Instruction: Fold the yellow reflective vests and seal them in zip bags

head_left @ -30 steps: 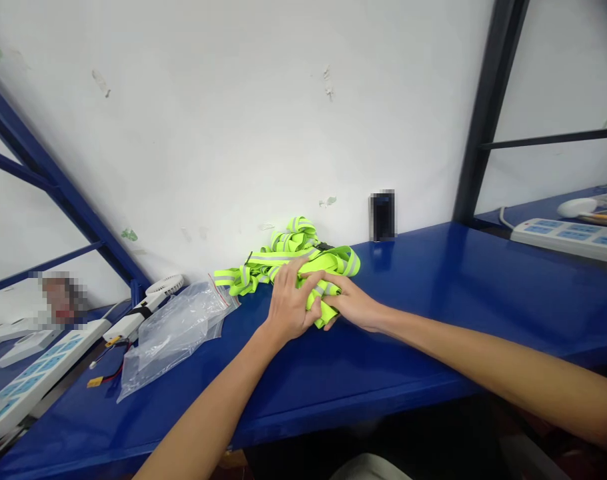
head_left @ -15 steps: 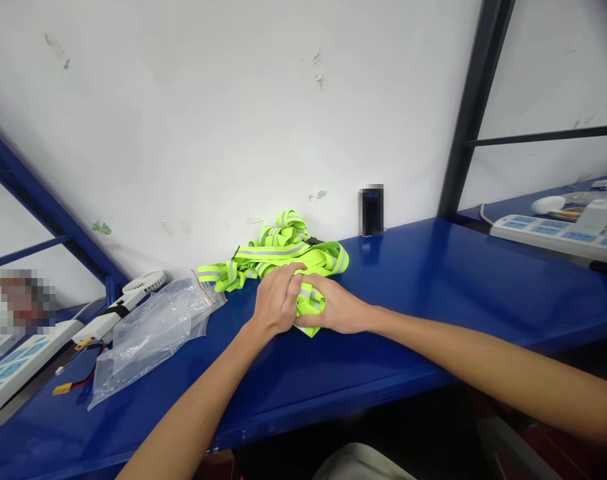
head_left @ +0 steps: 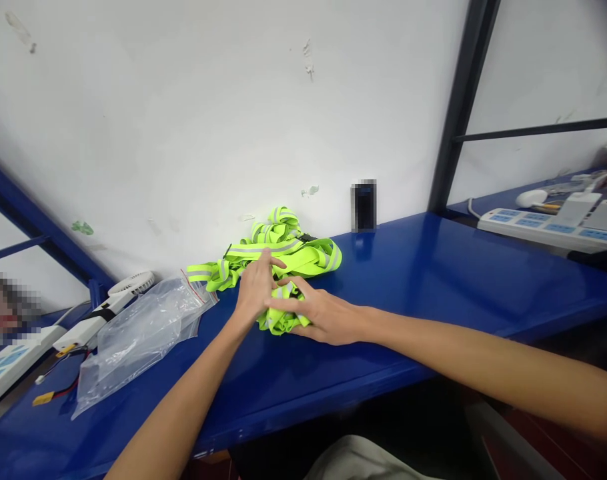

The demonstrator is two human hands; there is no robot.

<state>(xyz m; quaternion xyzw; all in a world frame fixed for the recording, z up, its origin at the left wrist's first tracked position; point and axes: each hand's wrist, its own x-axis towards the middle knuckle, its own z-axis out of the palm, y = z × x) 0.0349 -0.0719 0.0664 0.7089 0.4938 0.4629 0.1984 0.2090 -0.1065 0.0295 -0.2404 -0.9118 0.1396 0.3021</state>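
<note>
A bundle of folded fluorescent yellow-green reflective straps (head_left: 282, 321) with silver stripes sits on the blue tabletop in front of me. My right hand (head_left: 323, 312) grips it from the right, thumb across its top and fingers low at its side. On the bundle's left side, my left hand (head_left: 256, 287) rests with fingers stretched forward and slightly apart. Right behind both hands lies a loose heap of the same reflective straps (head_left: 313, 260) with a black buckle, against the wall. The left fingertips overlap this heap in view, so contact there is unclear.
Clear zip bags (head_left: 138, 340) lie left of my hands, beside a white handheld fan (head_left: 132, 283) and a cable with a yellow connector (head_left: 43, 399). A pixelated dark box-like object (head_left: 364, 207) stands by the wall. Power strips (head_left: 548, 225) lie at both sides.
My left hand has loosened from its clasp over the bundle, its fingers now straightened. The right hand keeps hold, and more of the bundle shows. The whole view has shifted slightly.
</note>
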